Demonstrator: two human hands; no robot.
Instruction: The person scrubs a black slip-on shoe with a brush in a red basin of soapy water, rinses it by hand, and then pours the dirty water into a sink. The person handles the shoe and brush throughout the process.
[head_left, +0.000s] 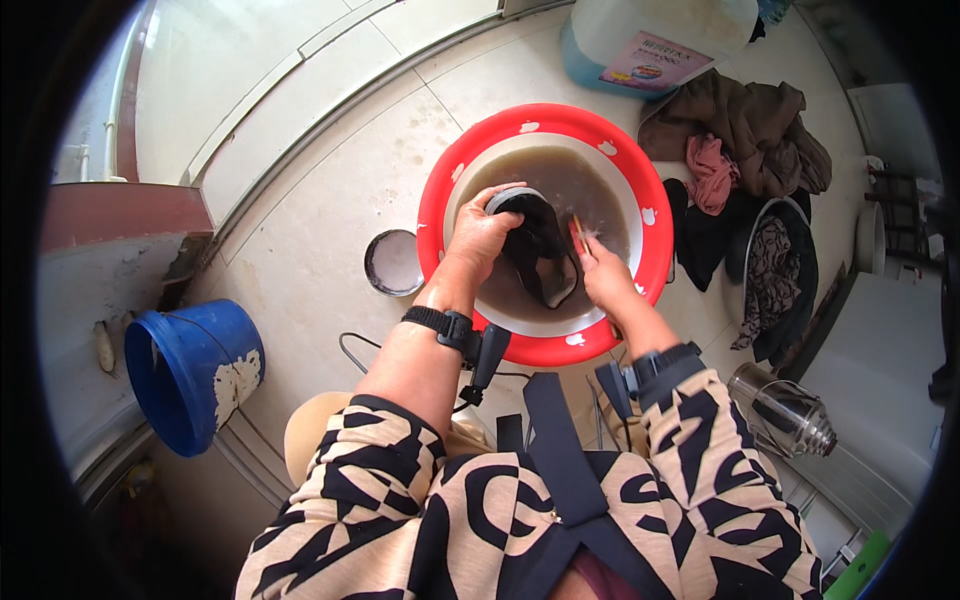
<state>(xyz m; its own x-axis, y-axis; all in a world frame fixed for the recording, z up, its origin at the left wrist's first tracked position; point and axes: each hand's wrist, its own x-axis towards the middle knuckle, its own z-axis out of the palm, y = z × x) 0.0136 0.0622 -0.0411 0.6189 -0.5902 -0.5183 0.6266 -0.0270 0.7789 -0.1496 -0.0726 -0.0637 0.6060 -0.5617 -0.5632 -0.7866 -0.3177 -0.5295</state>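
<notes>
A red-rimmed basin (480, 142) with white apple shapes holds murky brown water (555, 161). Over the water, my left hand (480, 229) grips a black shoe (536, 240) with a pale sole edge, near one end. The shoe's opening faces the lower right. My right hand (600, 270) holds a small brush (577, 232) with a reddish body and pale bristles, just right of the shoe and apart from it. The fingers of my right hand are partly hidden behind the hand.
Left of the basin stands a small round bowl (395, 262) with pale contents; farther left, a blue bucket (191, 367). A big jug (660, 45) of blue liquid is at the top. Brown cloth (750, 127), a pink cloth (710, 172), a metal tub (739, 262) and a metal flask (784, 409) lie right.
</notes>
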